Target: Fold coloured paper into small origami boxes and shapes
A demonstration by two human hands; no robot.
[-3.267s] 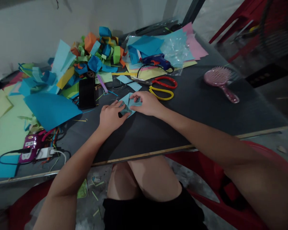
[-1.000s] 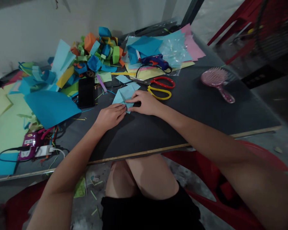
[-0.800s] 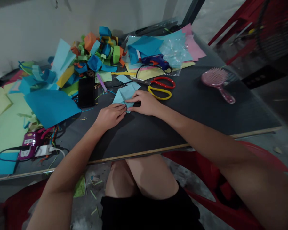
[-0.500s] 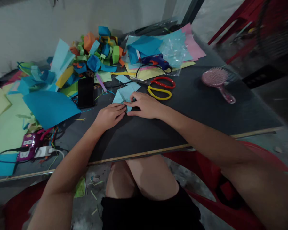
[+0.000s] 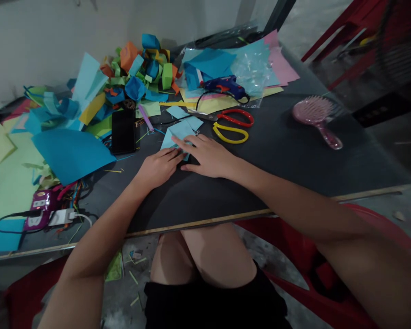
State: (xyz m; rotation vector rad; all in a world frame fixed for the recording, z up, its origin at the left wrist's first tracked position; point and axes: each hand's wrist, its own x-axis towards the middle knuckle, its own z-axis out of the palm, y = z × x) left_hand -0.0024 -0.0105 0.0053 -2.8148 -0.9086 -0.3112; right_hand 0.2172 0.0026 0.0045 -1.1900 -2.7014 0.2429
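Observation:
A light blue folded paper (image 5: 178,132) lies on the dark table (image 5: 277,151). My right hand (image 5: 207,155) lies flat across its near right part, fingers stretched out and pressing down. My left hand (image 5: 157,167) rests just left of it, fingertips touching the paper's near corner, fingers loosely bent. Part of the paper is hidden under both hands.
Red and yellow scissors (image 5: 231,125) lie just beyond the paper, with a blue glue gun (image 5: 226,85) behind. A black phone (image 5: 123,131) stands to the left, beside a big blue sheet (image 5: 70,153) and a heap of coloured paper scraps (image 5: 137,75). A pink hairbrush (image 5: 317,116) sits right.
My right hand has opened from a pinch on the paper's corner and slid flat over the fold. The left hand has hardly moved. The paper was earlier unfolded wider.

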